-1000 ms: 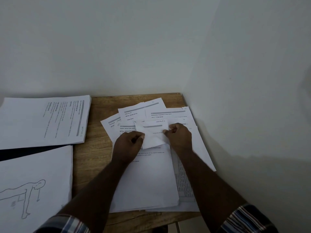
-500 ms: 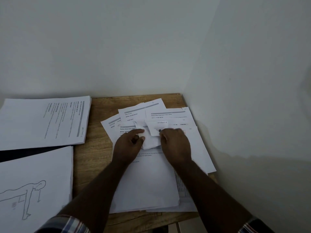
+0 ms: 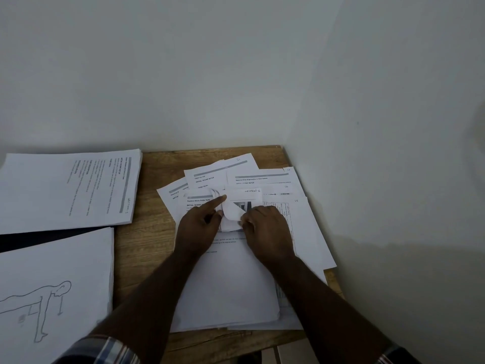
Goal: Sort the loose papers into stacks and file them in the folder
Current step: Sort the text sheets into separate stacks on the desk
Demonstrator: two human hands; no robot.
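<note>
Loose printed papers (image 3: 301,232) lie fanned out on the right part of the wooden table (image 3: 147,232). On top of them is a small white slip marked "SECTION-6" (image 3: 246,193). Just below it a folded paper slip (image 3: 232,214) curls up between my hands. My left hand (image 3: 199,227) holds its left edge, index finger stretched out along it and thumb beside it. My right hand (image 3: 267,232) pinches its right edge with curled fingers. A dark folder (image 3: 39,239) shows as a strip between the two left stacks.
A stack of text pages (image 3: 65,190) lies at the back left. At the front left is a stack topped by a line drawing of a figure (image 3: 52,285). White walls close off the back and the right side of the table.
My right hand has slid right and back. The folded slip has opened further, uncovering the "SECTION-6" slip and a dark print. My left index finger has stretched forward.
</note>
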